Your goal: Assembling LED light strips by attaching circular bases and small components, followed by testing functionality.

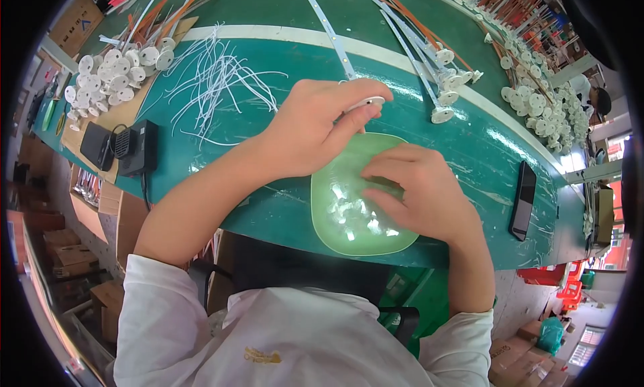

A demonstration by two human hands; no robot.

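Note:
My left hand (320, 122) is closed round the white disc (367, 104) at the near end of a long LED strip (329, 30). The strip runs away from me toward the far side of the table. Right below that hand lies a light green plastic bowl (362, 243) with rounded corners. My right hand (419, 189) reaches over the bowl with its fingers bent and the thumb apart from them; nothing shows between them. Bright glints cover the bowl's inside, and I cannot make out whether small parts lie there.
Loose white wires (218, 85) lie at the left, beside a heap of white discs (111, 82) on strips. A black power adapter (137, 149) sits nearer. More disc-ended strips (439, 85) lie at the far right, with a large bundle (530, 105) beyond. A black phone (522, 200) rests at the right.

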